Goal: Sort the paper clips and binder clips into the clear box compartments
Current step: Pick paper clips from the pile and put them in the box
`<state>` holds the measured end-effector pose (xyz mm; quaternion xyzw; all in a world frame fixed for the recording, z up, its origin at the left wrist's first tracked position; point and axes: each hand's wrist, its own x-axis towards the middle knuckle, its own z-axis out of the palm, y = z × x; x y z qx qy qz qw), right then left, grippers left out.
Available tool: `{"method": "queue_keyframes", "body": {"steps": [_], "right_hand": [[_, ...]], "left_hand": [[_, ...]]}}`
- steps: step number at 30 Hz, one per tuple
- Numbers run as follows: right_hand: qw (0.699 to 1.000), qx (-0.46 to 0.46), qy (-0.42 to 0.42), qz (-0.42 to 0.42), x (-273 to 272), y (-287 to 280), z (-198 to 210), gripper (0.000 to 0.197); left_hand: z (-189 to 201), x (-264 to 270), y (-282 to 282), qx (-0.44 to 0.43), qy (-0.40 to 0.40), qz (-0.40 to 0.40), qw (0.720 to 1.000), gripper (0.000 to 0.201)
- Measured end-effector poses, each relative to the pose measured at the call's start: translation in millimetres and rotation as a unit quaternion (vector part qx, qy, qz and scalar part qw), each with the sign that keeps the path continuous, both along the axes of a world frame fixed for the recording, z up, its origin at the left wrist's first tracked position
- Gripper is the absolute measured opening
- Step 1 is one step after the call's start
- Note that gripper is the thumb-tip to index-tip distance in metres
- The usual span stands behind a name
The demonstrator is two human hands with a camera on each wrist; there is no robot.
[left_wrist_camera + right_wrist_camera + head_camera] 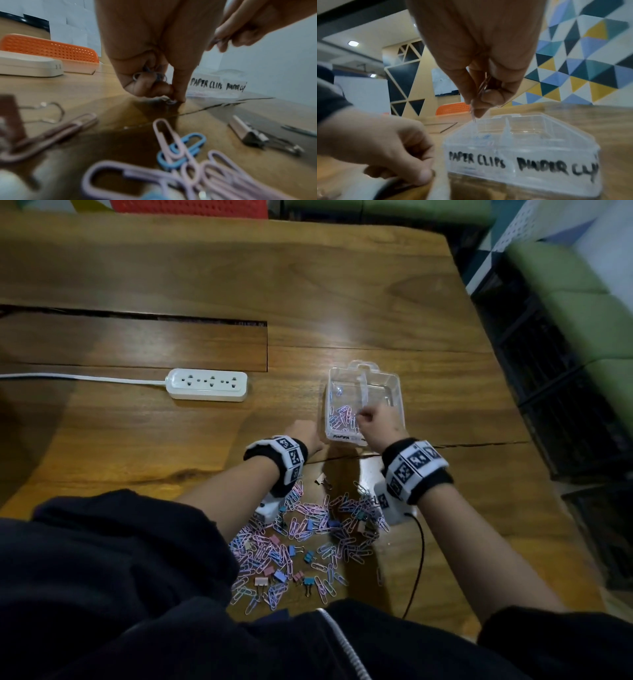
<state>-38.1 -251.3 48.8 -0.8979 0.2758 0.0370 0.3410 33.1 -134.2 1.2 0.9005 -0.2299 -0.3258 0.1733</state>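
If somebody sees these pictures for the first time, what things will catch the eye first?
The pile of pastel clips spread on the table's near edge, between the forearms. Then the clear box beyond it, its left compartment holding paper clips, the right one seemingly empty. The right hand hovers over it pinching clips; the left hand grips clips beside it.

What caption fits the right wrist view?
Right hand pinches paper clips above the clear box, over its side marked paper clips.

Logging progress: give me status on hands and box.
Right hand pinches paper clips over clear box. Left hand grips clips beside it. Binder side looks empty.
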Motion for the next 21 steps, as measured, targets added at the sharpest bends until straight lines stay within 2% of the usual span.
{"method": "queue_keyframes", "body": {"steps": [4,6,8,10,12,14,17,19,21], "right_hand": [[0.999,0.003,0.025,0.042,12.9,1.4,-3.5,0.04],[0.999,0.005,0.007,0.045,7.1,3.8,-7.7,0.042],[0.999,0.002,-0.031,0.041,-6.9,8.2,-12.1,0.037],[0.998,0.012,-0.061,0.026,-28.0,15.6,-18.6,0.028],[0.998,0.021,-0.057,0.019,-52.2,24.1,-28.9,0.02],[0.999,0.01,0.004,0.039,-71.5,30.3,-40.8,0.028],[0.991,-0.034,0.095,0.09,-85.9,33.8,-51.1,0.045],[0.988,-0.047,0.101,0.104,-88.6,36.0,-51.0,0.042],[0.988,-0.05,0.093,0.11,-88.5,36.9,-52.2,0.034]], "left_hand": [[4.7,-1.9,12.3,0.059,-0.017,-0.047,0.997,0.026],[6.8,-2.3,20.9,0.081,-0.026,-0.058,0.995,0.028],[6.1,1.2,31.8,0.064,-0.004,-0.033,0.997,0.029],[3.8,9.8,46.0,-0.004,0.096,0.058,0.994,0.028],[5.6,12.5,60.4,-0.074,0.234,0.149,0.958,0.025],[8.1,8.5,71.5,-0.115,0.307,0.202,0.923,0.018],[6.1,-0.6,75.8,-0.12,0.315,0.206,0.919,0.018],[5.8,-7.3,74.5,-0.116,0.297,0.205,0.926,0.021],[7.5,-15.4,72.3,-0.103,0.246,0.166,0.949,0.024]]}}
